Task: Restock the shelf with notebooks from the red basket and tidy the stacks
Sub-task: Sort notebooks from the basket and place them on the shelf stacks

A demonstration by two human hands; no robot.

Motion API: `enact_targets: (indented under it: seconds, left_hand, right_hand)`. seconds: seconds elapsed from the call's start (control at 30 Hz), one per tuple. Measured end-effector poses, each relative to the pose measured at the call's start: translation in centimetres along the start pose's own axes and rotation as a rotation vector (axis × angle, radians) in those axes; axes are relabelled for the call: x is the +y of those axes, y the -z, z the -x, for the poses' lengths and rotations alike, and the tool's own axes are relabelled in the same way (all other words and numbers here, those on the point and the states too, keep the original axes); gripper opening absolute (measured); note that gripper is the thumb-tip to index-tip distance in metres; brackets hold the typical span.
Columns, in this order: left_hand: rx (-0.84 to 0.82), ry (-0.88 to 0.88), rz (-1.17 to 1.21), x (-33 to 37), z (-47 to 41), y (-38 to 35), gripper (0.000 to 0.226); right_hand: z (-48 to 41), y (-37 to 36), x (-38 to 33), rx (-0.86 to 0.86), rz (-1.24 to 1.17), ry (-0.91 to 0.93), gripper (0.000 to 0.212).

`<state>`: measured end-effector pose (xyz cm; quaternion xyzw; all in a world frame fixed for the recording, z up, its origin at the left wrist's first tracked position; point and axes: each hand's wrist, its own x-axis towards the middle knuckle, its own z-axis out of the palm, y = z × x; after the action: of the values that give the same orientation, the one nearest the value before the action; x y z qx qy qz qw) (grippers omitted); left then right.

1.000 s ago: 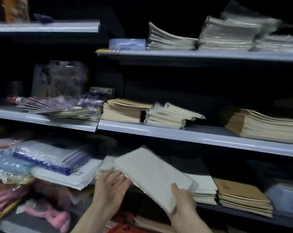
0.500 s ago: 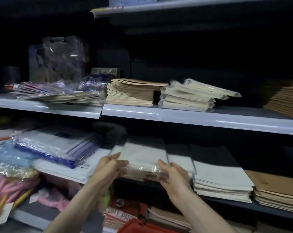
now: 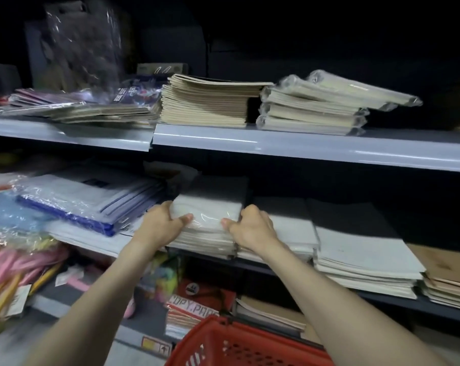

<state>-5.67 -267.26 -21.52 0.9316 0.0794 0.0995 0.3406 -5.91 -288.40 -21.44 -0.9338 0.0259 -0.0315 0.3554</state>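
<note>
Dim grey metal shelving (image 3: 302,146) fills the view, with two stocked tiers in sight. At the left of the lower tier, a blue-edged clear-wrapped paper pack (image 3: 73,207) lies askew over white sheets. Just beside it, the left hand (image 3: 162,225) grips the left edge of the plastic-wrapped white notebook pack (image 3: 210,212), thumb on top and fingers down the side. This pack sits atop the first white notebook stack (image 3: 207,240) at the shelf front. The right hand (image 3: 252,228) grasps the opposite edge in like manner. Below the hands, the red plastic basket (image 3: 239,342) stands at the bottom of the view; its contents cannot be seen. Further right, a second white notebook stack (image 3: 292,231) lies touching the first, then a third white notebook stack (image 3: 363,249), then a brown kraft-cover stack (image 3: 448,270). Assessment: the step in hand appears to be seating and squaring the pack. Recommended: press both sides evenly and slide the pack back until its front edge lines up with the books beneath. Keep its right edge from dragging the second stack's top cover. The film looks slippery, so release only once the pack lies flat. The blue-edged pack needs straightening afterwards.
</note>
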Motion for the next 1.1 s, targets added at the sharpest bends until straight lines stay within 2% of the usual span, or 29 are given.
enact_targets:
  seconds: [0.13, 0.27, 0.43, 0.57, 0.63, 0.7, 0.8, 0.87, 0.93, 1.0, 1.1]
  left_hand:
    - [-0.079, 0.052, -0.192, -0.3, -0.8, 0.1, 0.072]
    - [-0.079, 0.066, -0.238, 0.5, 0.2, 0.7, 0.074]
    - [0.083, 0.037, -0.169, -0.2, 5.0, 0.3, 0.089]
    - [0.197, -0.071, -0.088, 0.2, 9.9, -0.6, 0.07]
    - [0.166, -0.112, -0.067, 0.2, 12.0, -2.4, 0.055]
    - [0.055, -0.082, -0.032, -0.6, 13.9, -5.5, 0.043]
    - [-0.175, 0.036, 0.003, -3.3, 16.2, -11.2, 0.028]
    - [-0.332, 0.076, 0.023, -5.7, 17.4, -15.2, 0.025]
    - [-0.495, 0.182, 0.035, -9.1, 17.7, -19.8, 0.037]
    - [-0.647, 0.406, 0.07, -15.3, 17.0, -25.9, 0.06]
    - [-0.8, 0.606, -0.028, -22.0, 17.4, -32.0, 0.062]
  right_hand:
    - [0.5, -0.2, 0.1, 0.012, 0.066, 0.034, 0.048]
    - [1.1, -0.1, 0.0, -0.024, 0.049, 0.047, 0.048]
    - [4.1, 1.0, 2.3, 0.004, -0.25, 0.11, 0.062]
    - [8.1, 1.9, 6.4, 0.092, -0.317, 0.178, 0.037]
    - [9.8, 1.0, 9.2, 0.104, -0.305, 0.172, 0.021]
    - [11.7, -1.0, 13.2, 0.083, -0.256, 0.134, 0.016]
    - [14.6, -5.2, 20.2, -0.014, -0.104, 0.009, 0.02]
    - [15.8, -8.3, 25.0, -0.169, -0.054, -0.185, 0.02]
    - [16.4, -11.8, 29.8, -0.351, -0.066, -0.473, 0.016]
    - [17.3, -14.8, 33.6, -0.451, -0.111, -0.719, 0.021]
    - [19.2, -18.5, 37.4, -0.462, -0.235, -0.901, 0.029]
